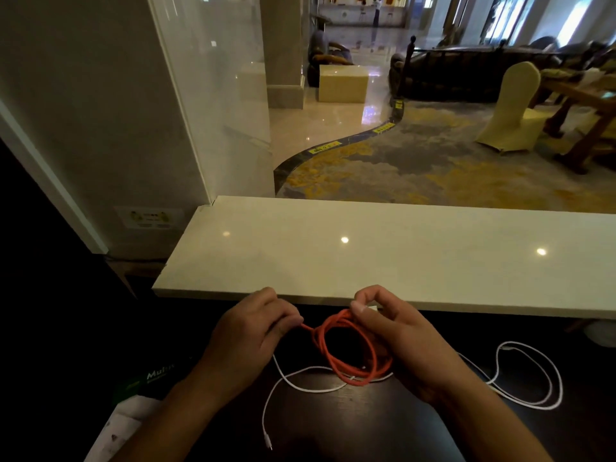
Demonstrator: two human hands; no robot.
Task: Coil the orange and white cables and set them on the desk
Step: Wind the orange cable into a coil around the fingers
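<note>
While the dark desk spreads beneath both hands and the pale stone counter runs just beyond the fingertips, the work sits in the small space between the two. Largest of the task's things is the white cable, loose and uncoiled: its open loops lie on the desk to the right of the right hand, one strand passes under both hands, and its plug end trails toward the body, below the left wrist. It looks untouched, waiting its turn. The orange cable hangs as a bundle of rings between the hands, its lower edge crossing the white strand. The right hand pinches the top of the rings between thumb and forefinger, probably to keep the loops from springing apart. The left hand is closed on the short free tail, seemingly drawing it taut to lay the last turn.
</note>
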